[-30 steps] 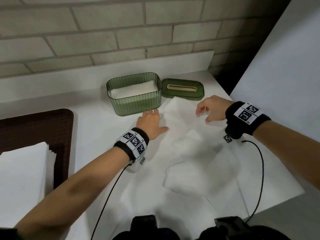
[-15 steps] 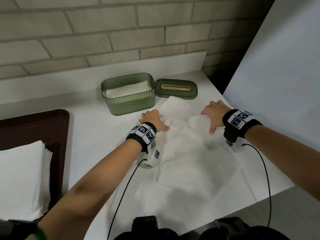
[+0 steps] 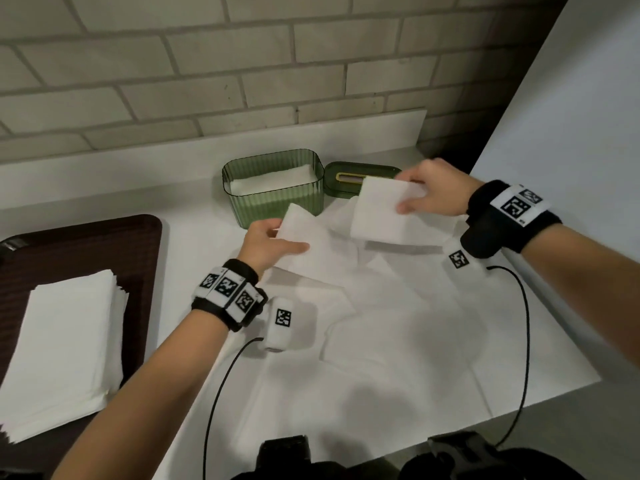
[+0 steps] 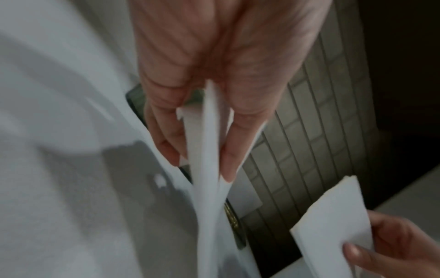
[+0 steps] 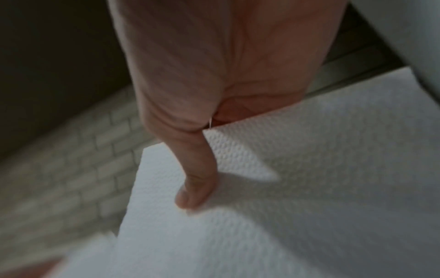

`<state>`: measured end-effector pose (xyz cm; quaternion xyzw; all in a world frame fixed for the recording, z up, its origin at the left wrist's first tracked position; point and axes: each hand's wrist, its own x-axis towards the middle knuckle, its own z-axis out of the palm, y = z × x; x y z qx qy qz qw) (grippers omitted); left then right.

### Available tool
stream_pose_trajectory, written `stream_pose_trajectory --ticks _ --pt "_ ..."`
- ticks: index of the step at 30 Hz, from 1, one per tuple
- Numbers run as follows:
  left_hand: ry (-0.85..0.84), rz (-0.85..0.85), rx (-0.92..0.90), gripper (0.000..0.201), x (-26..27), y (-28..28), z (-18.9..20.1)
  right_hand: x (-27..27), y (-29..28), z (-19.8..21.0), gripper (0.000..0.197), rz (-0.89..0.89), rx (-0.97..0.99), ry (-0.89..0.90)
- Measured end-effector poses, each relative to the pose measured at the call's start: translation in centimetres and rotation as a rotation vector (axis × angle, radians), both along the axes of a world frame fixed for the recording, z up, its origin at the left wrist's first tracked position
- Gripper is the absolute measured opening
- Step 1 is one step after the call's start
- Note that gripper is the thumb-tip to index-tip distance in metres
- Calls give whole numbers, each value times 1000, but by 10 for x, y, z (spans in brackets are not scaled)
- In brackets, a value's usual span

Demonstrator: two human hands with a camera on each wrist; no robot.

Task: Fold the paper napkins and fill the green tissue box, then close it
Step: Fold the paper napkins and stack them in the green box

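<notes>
The ribbed green tissue box (image 3: pixel 273 199) stands open at the back of the white table, with white napkins inside. Its green lid (image 3: pixel 346 171) lies just right of it, partly hidden. My left hand (image 3: pixel 282 237) pinches a raised white napkin flap (image 3: pixel 311 244) in front of the box; the left wrist view shows its fingers (image 4: pixel 166 146) and thumb clamping several paper layers (image 4: pixel 207 188). My right hand (image 3: pixel 407 190) holds a folded napkin piece (image 3: pixel 381 216) up over the lid, thumb (image 5: pixel 195 188) pressed on the paper (image 5: pixel 309 169). Whether both flaps belong to one sheet is unclear.
More white napkin sheets (image 3: pixel 381 323) lie spread over the table in front of me. A dark brown tray (image 3: pixel 86 244) at the left carries a stack of napkins (image 3: pixel 65 348). A brick wall stands behind, and a white panel (image 3: pixel 571 133) rises at the right beside the table's edge.
Both hands were down on the far edge of the spread napkin. Each has since taken hold of paper and lifted it, the right hand rising toward the lid.
</notes>
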<state>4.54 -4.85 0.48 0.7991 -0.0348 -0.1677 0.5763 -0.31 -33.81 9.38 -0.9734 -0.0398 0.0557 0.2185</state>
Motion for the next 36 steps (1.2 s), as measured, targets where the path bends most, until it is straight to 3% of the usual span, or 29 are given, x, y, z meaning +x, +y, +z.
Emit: stream_pose_trajectory --ticks 4,7,10,15,21,26,29,30,33,36 --pt "154 92 -119 47 -19 34 14 2 49 18 28 148 235 -15" --pt "194 83 -39 78 -31 63 11 4 91 8 29 279 381 60" --pt "230 81 4 88 -42 87 6 9 129 -14 37 361 442 167" --pt "242 129 -132 75 -64 113 -6 14 172 -56 58 358 561 347" --pt "269 24 -187 25 -81 127 -3 7 203 -88 70 371 536 405" --pt "294 68 -170 32 -83 132 -4 9 218 -91 72 417 497 378" --pt "316 98 -240 58 -84 131 -2 11 221 -92 72 411 496 346" --pt "287 77 -236 57 -84 130 -1 10 221 -92 71 405 490 336" --pt "72 17 -147 27 -86 126 1 9 220 -90 62 387 387 300" --pt "-127 13 -108 28 -84 127 1 9 211 -81 40 412 236 262"
